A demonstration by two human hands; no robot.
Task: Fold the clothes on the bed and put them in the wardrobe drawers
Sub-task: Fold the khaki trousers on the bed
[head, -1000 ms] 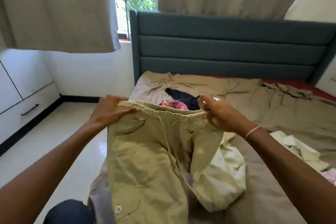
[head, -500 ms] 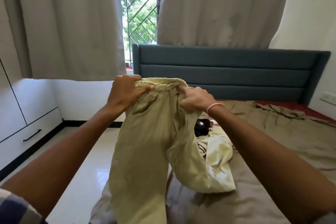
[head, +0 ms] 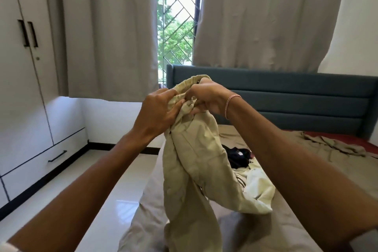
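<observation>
The two hands have come together — left hand [head: 158, 111] and right hand [head: 206, 98] both clutch the bunched waistband of the khaki trousers [head: 196, 159], whose legs hang below them.

Both hands [head: 161, 110] [head: 206, 98] gripping khaki trousers [head: 192, 159] waistband above bed [head: 286, 200].

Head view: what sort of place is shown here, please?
Most likely a bedroom: a bed with a padded blue-grey headboard, a white wardrobe with a drawer below its doors, and long curtains at a barred window. The left hand and right hand grip beige trousers over the bed.
</observation>
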